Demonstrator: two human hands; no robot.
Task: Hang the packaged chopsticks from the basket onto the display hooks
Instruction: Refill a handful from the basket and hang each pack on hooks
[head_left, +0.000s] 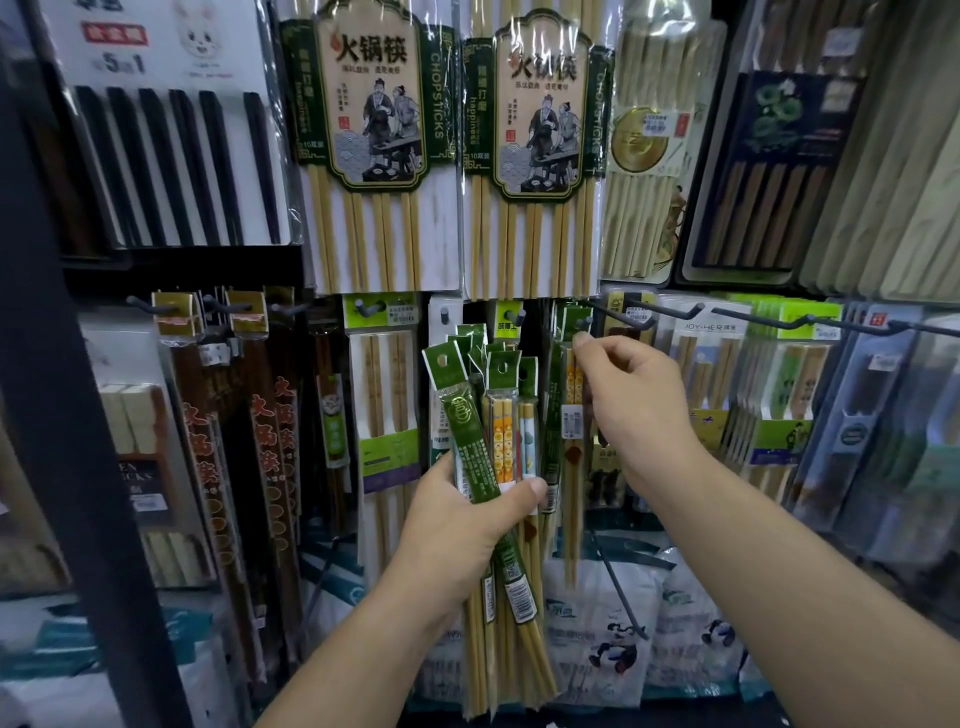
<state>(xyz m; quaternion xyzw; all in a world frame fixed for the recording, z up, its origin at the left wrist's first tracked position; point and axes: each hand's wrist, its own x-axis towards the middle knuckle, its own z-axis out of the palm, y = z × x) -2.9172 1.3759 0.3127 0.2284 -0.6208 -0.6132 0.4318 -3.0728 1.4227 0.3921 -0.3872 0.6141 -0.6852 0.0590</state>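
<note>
My left hand (462, 512) grips a fanned bundle of several green-topped chopstick packs (485, 415) in front of the display's lower row. My right hand (631, 395) is raised to the right of the bundle and pinches the green header of one chopstick pack (570, 415) with thumb and forefinger. That header sits at the tip of a grey display hook (586, 322), and the pack hangs straight down below it. Whether the header's hole is over the hook I cannot tell. The basket is out of view.
Large bamboo chopstick cards (371, 156) hang in the upper row. Long bare hooks (670, 312) jut out to the right of my right hand, above more hanging packs. A dark shelf post (67, 415) stands at the left. Panda-printed bags (613, 634) lie below.
</note>
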